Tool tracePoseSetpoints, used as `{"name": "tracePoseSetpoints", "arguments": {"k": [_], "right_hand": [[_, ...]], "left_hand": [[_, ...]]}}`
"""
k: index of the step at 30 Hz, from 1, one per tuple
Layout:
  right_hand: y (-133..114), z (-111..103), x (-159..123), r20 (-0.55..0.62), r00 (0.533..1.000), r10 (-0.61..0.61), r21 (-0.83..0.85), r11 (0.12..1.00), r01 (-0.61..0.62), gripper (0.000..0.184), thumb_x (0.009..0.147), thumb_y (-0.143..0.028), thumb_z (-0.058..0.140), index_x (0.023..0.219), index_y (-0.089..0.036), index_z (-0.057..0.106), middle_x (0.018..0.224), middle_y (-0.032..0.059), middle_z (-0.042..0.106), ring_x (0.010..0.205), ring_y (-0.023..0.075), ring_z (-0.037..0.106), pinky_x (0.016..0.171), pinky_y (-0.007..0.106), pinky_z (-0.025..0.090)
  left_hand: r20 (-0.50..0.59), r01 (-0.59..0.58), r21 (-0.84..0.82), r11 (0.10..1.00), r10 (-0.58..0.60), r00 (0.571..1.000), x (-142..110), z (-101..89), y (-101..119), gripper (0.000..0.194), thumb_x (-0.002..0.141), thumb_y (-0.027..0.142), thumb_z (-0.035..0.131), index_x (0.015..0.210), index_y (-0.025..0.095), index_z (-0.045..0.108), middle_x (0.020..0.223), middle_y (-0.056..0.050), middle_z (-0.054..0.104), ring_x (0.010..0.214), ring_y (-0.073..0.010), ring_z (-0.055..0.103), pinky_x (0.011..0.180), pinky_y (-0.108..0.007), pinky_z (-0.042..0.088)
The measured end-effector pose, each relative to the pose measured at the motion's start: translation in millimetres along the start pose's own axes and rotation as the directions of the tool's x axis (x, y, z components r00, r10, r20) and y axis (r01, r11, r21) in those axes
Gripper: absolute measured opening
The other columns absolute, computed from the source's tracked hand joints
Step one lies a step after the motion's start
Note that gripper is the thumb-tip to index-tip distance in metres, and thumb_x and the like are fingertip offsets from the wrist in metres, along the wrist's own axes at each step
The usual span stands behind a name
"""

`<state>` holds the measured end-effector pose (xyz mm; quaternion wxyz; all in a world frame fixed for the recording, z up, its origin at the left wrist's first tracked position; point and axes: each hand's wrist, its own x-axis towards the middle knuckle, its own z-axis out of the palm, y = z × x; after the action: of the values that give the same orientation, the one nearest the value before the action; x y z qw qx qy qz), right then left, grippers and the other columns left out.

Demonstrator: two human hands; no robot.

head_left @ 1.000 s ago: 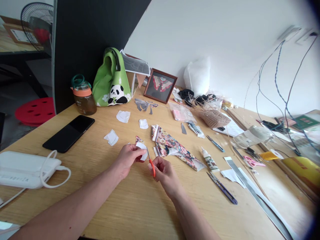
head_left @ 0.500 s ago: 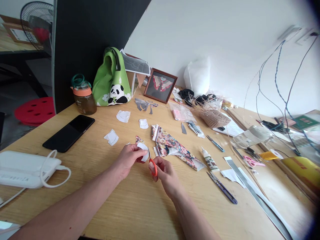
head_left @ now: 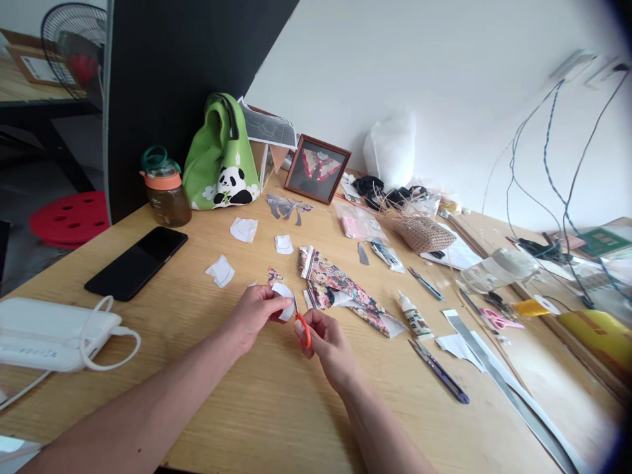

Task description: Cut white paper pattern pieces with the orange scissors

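Between the thumb and fingers of my left hand [head_left: 259, 311] is a small white-backed fabric piece [head_left: 283, 304], with a bit of floral print showing behind it. My right hand [head_left: 326, 342] grips orange-handled scissors [head_left: 303, 330], their blades pointing away from me along the piece's right edge. Whether the blades are parted I cannot tell. Just beyond my hands lies folded floral fabric [head_left: 340, 284]. White cut pieces [head_left: 220, 270] are spread on the table to the left and farther back.
A black phone [head_left: 137, 262] and a white power bank [head_left: 54, 334] lie on the left. To the right are a glue bottle [head_left: 415, 315], purple thread snips [head_left: 438, 372] and a long grey strip [head_left: 513, 395]. A drink bottle [head_left: 166, 191], green panda bag [head_left: 222, 158] and framed piece [head_left: 317, 168] stand behind.
Almost nothing differs. Both hands stay in place, with the fabric piece and scissors shifted only very slightly.
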<state>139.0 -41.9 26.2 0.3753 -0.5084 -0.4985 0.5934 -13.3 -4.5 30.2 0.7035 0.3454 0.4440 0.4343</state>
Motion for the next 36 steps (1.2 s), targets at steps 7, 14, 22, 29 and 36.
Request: {"name": "tracePoseSetpoints", "arguments": {"k": [7,14,22,29,36], "right_hand": [[3,0,1,0.002,1.000,-0.008,-0.013,1.000,0.008,0.040,0.070,-0.049,0.071,0.065,-0.017,0.046,0.052,-0.0068,0.041,0.045,0.0060,0.033,0.044,0.021,0.023],[5,-5,4,-0.122,0.992,-0.034,-0.020,0.999,0.032,0.039,0.072,-0.049,0.069,0.066,-0.017,0.047,0.055,-0.0055,0.044,0.045,0.0059,0.035,0.043,0.021,0.025],[7,-12,10,-0.217,0.967,-0.130,-0.236,0.969,0.077,0.029,0.075,-0.039,0.066,0.067,-0.016,0.051,0.057,-0.0035,0.047,0.050,0.0088,0.039,0.046,0.022,0.029],[4,-17,4,-0.134,0.972,-0.194,-0.589,0.805,0.079,0.007,0.074,-0.019,0.060,0.068,-0.018,0.057,0.062,-0.0014,0.055,0.056,0.0116,0.047,0.053,0.022,0.034],[5,-8,-3,0.024,0.992,-0.121,-0.752,0.651,0.097,0.011,0.063,-0.013,0.065,0.072,-0.019,0.061,0.078,0.0008,0.057,0.066,0.0122,0.051,0.059,0.022,0.035]], "left_hand": [[0.019,-0.005,-0.006,1.000,0.005,1.000,-1,0.3,1,0.017,0.058,0.025,0.068,0.050,0.014,0.058,0.051,0.002,0.055,0.052,-0.0100,0.047,0.056,-0.024,0.036],[0.018,-0.023,-0.010,1.000,0.023,1.000,2,-2.8,-2,0.017,0.061,0.027,0.071,0.056,0.013,0.061,0.055,0.000,0.058,0.054,-0.0105,0.048,0.058,-0.025,0.039],[-0.127,-0.029,-0.110,0.994,0.015,0.992,4,-4.0,2,0.021,0.055,0.027,0.076,0.064,0.012,0.065,0.060,-0.001,0.062,0.058,-0.0121,0.053,0.057,-0.026,0.044],[-0.418,-0.234,-0.262,0.936,0.109,0.902,13,-13.9,11,0.024,0.048,0.022,0.078,0.066,0.013,0.063,0.063,0.000,0.065,0.058,-0.0112,0.056,0.056,-0.025,0.046],[-0.430,-0.271,-0.282,0.920,0.131,0.893,14,-15.4,11,0.023,0.048,0.022,0.078,0.065,0.014,0.064,0.063,0.000,0.065,0.059,-0.0121,0.057,0.058,-0.026,0.047]]}}
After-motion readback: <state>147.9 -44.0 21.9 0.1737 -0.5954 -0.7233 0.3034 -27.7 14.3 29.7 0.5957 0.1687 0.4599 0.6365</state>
